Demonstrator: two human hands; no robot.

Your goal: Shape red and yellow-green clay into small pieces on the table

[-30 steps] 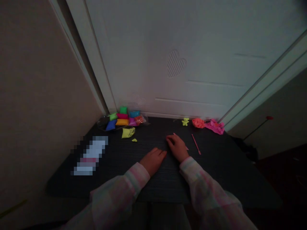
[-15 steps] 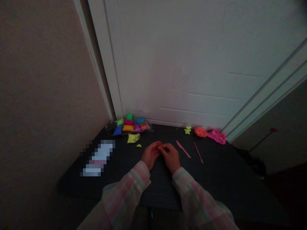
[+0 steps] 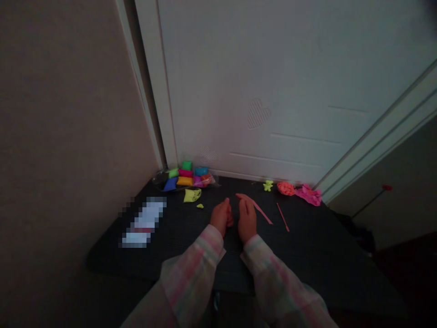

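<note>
Your two hands are close together over the middle of the dark surface [image 3: 324, 259], a narrow gap between them. Your left hand [image 3: 221, 217] has its fingers curled in, thumb uppermost; you cannot tell from here whether that grip pinches anything. Your right hand [image 3: 247, 217] has its grip spread, fingers reaching forward and a little to the left, with the palm turned towards the other hand and out of sight.

The pink knife-shaped tool [image 3: 263, 213] lies just beyond your right hand, its far end close to the fingers — touching or not, you cannot tell. A thin pink stick [image 3: 282, 217] lies to the right of it. On your left side, the small yellow piece [image 3: 200, 206] sits near your left hand, with an opened yellow packet [image 3: 191, 196] just behind it.

Further back are coloured packets [image 3: 185, 181] in clear plastic at the left, and at the right a little yellow figure [image 3: 268, 185], an orange-red lump [image 3: 286, 188] and a crumpled pink piece [image 3: 309, 195].
</note>
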